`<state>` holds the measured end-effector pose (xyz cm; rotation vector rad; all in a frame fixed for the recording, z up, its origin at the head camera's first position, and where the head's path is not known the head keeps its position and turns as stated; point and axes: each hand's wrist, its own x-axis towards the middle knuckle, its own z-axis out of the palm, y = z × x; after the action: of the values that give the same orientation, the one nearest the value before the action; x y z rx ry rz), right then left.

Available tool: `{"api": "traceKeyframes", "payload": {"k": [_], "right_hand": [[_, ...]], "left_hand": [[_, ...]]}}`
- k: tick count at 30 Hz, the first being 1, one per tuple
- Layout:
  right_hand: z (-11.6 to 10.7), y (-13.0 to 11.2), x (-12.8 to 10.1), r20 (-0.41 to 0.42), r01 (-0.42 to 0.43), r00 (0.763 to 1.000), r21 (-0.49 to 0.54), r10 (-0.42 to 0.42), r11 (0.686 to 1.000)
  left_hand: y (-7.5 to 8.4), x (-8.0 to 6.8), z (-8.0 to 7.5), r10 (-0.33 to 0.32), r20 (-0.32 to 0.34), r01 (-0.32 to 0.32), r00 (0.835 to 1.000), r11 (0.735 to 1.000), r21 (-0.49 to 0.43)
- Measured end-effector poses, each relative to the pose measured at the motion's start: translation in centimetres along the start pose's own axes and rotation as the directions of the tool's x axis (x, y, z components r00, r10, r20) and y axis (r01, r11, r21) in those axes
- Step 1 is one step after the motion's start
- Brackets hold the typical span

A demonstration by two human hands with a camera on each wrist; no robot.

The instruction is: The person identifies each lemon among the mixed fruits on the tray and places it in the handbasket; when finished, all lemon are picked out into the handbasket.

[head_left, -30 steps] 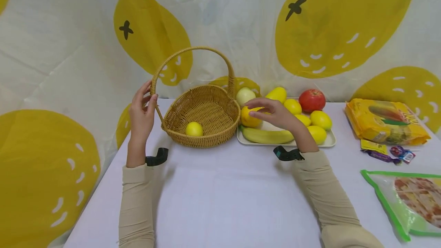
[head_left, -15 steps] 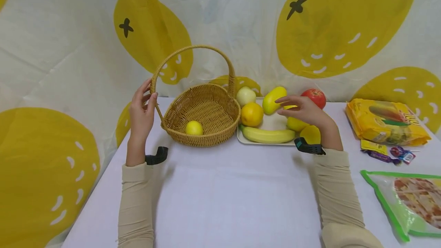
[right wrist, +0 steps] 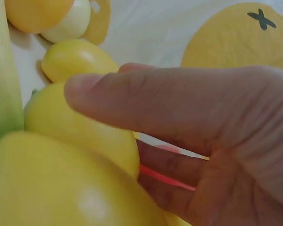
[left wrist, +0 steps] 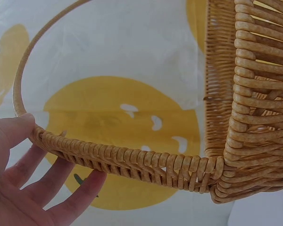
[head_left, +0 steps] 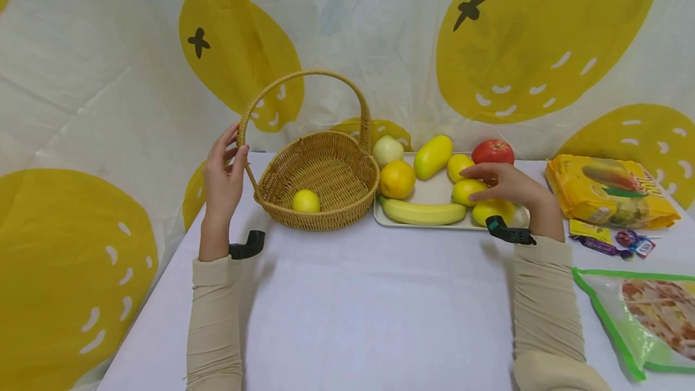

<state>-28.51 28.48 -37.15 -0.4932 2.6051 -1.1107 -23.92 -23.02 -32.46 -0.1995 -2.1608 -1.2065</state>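
Note:
A brown wicker basket [head_left: 326, 222] stands at the left back of the table, with one yellow round fruit [head_left: 306, 201] inside. My left hand [head_left: 222, 183] holds the left side of its tall handle [left wrist: 127, 160], thumb on one side and fingers on the other. My right hand [head_left: 510, 184] reaches over the fruit tray [head_left: 423, 226]. Its thumb and fingers straddle a lemon [head_left: 468, 192], the thumb crossing in front of it in the right wrist view. The fingertips are hidden behind the lemon [right wrist: 80, 122], so firm contact cannot be seen.
Around that lemon lie a banana [head_left: 423, 212], an orange [head_left: 397, 179], a mango [head_left: 433, 157], a pale round fruit [head_left: 388, 151], more lemons [head_left: 493, 212] and a red fruit [head_left: 493, 152]. To the right are a yellow snack pack [head_left: 610, 192], candies [head_left: 602, 246] and a green-edged bag [head_left: 641, 318].
My right hand has moved rightward from beside the orange, past the mango, and down to the lemon. The left hand stays on the basket handle.

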Motion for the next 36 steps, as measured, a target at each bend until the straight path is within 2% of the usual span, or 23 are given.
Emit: {"api": "traceKeyframes", "payload": {"k": [11,22,28,32,36], "right_hand": [[1.0,0.8,0.9,0.034,-0.056,0.998,-0.001,0.056,0.998],[1.2,0.4,1.0,0.012,-0.076,0.997,-0.008,0.076,0.997],[1.0,-0.4,1.0,-0.014,-0.023,1.000,0.022,0.024,0.999],[1.2,-1.4,1.1,-0.071,0.056,0.996,0.028,-0.053,0.998],[1.5,-2.2,1.4,-0.124,0.129,0.984,-0.013,-0.130,0.992]], "left_hand": [[0.0,0.0,0.0,-0.002,-0.002,0.002,1.000,1.000,-0.003],[-0.1,0.1,0.0,0.007,-0.003,-0.007,1.000,1.000,-0.011],[-0.3,0.1,0.0,0.012,-0.005,-0.012,1.000,1.000,-0.016],[-0.3,0.1,0.1,0.011,-0.008,-0.011,1.000,1.000,-0.015],[-0.2,0.1,0.1,0.015,-0.008,-0.015,1.000,1.000,-0.014]]}}
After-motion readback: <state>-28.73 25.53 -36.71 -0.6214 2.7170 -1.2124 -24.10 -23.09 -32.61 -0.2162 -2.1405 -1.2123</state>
